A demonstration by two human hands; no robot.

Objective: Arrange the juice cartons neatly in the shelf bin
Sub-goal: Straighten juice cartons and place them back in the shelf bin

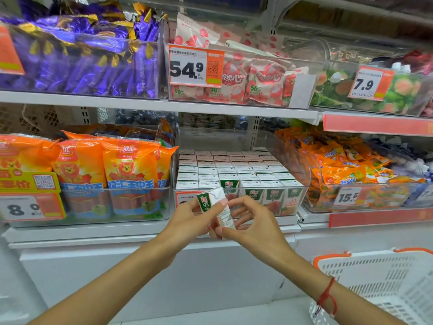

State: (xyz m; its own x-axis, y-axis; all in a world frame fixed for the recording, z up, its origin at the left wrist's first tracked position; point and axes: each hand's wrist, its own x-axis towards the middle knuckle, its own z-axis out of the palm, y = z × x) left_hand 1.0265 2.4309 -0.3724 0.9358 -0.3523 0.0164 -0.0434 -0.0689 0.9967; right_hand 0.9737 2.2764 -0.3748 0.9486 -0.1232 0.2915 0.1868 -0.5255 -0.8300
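Both the left hand (187,216) and right hand (253,221) pinch one tilted juice carton (216,202) in their fingers; pushed askew toward the bin (302,198) at 12 o'clock, it could topple the packed rows.

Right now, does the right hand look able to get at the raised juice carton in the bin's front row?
Probably not at once: the right hand and left hand both grip a loose carton, held in front of the bin. The raised carton sits just behind, uncovered.

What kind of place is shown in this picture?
Most likely a supermarket or convenience store aisle. Clear shelf bins hold packaged snacks and rows of juice cartons, orange price tags hang on the bin fronts, and a white shopping basket stands at the lower right.
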